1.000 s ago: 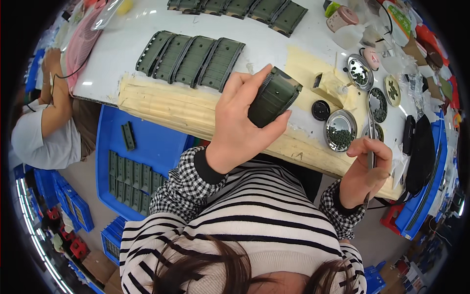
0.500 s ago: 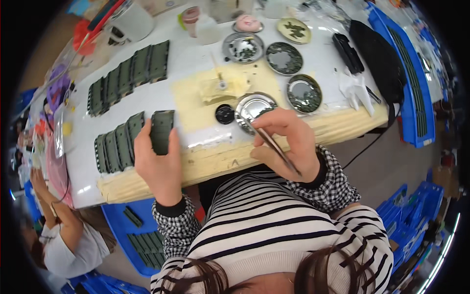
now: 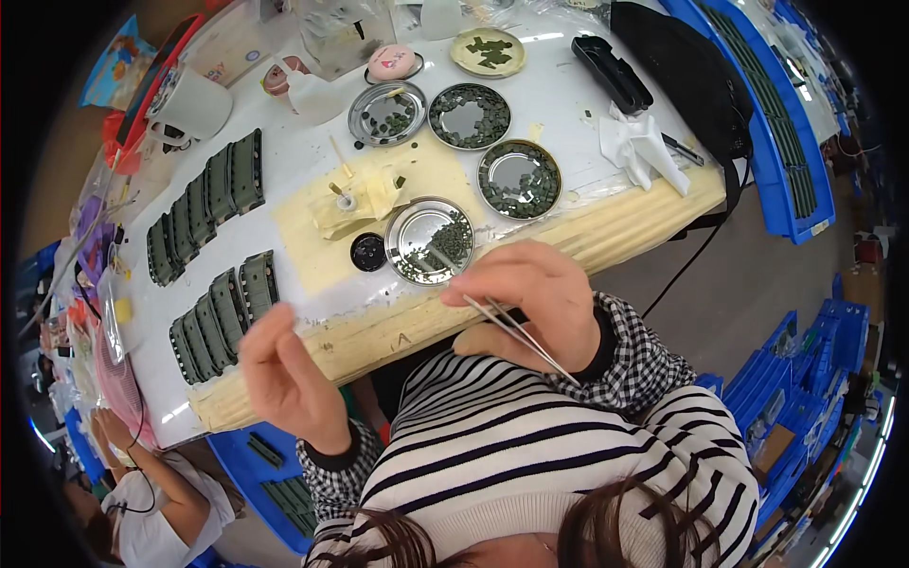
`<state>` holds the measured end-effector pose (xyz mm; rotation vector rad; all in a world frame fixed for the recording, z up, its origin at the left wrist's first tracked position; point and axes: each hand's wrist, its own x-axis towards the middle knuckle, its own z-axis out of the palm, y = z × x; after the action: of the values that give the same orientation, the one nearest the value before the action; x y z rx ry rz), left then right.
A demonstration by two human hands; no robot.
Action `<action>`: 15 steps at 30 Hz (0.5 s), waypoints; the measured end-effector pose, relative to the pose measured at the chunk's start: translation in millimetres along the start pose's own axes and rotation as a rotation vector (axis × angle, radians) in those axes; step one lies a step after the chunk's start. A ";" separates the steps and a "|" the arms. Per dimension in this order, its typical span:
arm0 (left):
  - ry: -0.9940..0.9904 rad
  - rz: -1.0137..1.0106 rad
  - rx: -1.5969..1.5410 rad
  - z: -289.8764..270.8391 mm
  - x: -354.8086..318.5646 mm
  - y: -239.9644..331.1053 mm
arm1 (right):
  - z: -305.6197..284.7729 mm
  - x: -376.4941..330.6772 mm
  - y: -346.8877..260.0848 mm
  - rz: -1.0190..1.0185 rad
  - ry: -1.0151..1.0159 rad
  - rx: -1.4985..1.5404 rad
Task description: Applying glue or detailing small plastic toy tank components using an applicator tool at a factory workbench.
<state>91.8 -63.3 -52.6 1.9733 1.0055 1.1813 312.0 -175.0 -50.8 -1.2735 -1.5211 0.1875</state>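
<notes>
Tweezers sit pinched in the right hand, tips at the near dish; left hand, empty and half-curled, hovers at eight o'clock. Steady wrist helps picking one piece.

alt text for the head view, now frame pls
A person in a striped top works at a white table, right hand holding tweezers over a metal dish of small dark parts, left hand raised and empty. Rows of dark green cases lie to the left; three more dishes sit behind.
</notes>
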 end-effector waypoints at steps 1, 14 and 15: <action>-0.229 -0.122 -0.264 2.3 -5.7 14.5 | -0.7 4.4 -8.1 -0.014 -0.035 0.000; -0.775 -0.817 -1.206 44.2 -14.9 28.3 | -76.4 3.6 8.3 0.125 -0.072 -0.701; -0.840 -0.858 -1.237 45.1 -14.4 27.9 | -100.4 -0.4 23.3 0.192 0.084 -0.762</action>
<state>136.3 -95.5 -54.8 0.6963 0.3531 0.2155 404.4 -214.1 -27.2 -1.9959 -1.4411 -0.3573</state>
